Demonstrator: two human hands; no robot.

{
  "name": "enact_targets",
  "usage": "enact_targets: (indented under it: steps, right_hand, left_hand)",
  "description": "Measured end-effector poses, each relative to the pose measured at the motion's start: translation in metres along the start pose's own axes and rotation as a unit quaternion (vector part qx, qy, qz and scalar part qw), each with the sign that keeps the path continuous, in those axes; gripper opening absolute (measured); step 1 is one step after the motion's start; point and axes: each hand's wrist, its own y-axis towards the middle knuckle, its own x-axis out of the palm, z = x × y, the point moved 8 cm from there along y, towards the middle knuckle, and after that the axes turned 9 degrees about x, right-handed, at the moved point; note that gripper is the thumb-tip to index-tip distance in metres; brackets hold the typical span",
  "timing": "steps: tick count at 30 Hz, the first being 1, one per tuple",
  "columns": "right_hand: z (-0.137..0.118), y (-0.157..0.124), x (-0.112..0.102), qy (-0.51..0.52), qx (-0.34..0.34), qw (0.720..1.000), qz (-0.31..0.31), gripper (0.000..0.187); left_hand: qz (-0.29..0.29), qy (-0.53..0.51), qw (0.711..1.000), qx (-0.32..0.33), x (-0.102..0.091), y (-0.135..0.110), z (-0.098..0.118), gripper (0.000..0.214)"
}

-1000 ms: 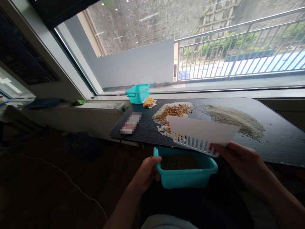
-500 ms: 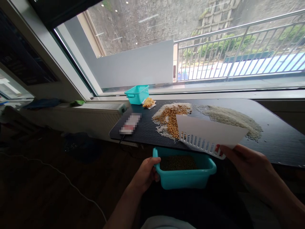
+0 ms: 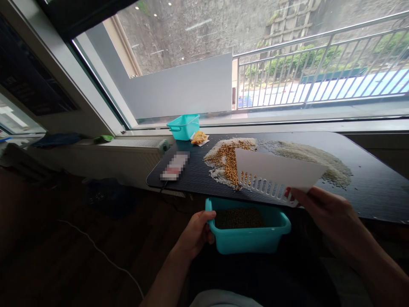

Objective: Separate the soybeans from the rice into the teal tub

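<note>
My left hand (image 3: 196, 232) grips the left end of a teal plastic tub (image 3: 252, 241) held just below the front edge of the black table (image 3: 377, 187); the tub holds soybeans (image 3: 239, 218). My right hand (image 3: 326, 211) holds a white slotted basket (image 3: 276, 175) tilted on its side, its slotted rim resting on the table beside a pile of soybeans mixed with rice (image 3: 231, 157). A spread of plain white rice (image 3: 311, 157) lies behind the basket to the right.
A second teal tub (image 3: 184, 125) and a yellow snack packet (image 3: 199, 137) sit at the table's far left corner. A blurred flat card (image 3: 175, 166) lies near the left edge. A radiator (image 3: 134, 147) runs under the window; a white cable (image 3: 105, 256) crosses the floor.
The white basket has moved away from the table's front edge, back toward the soybean pile, and now rests lower against it. My left hand and the tub have stayed put.
</note>
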Motion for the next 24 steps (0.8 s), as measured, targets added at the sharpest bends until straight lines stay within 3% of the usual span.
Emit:
enact_targets:
  steps: [9,24]
  right_hand:
    - [-0.014,-0.004,0.003,0.016,-0.008,1.000,-0.007,0.033]
    - [0.000,-0.008,0.012,0.071,-0.004,0.996,-0.051,0.035]
  left_hand:
    - [-0.005,0.005,1.000,-0.001,-0.001,0.001,-0.001,0.042]
    - [-0.010,-0.004,1.000,0.000,-0.002,0.002,-0.003,0.041]
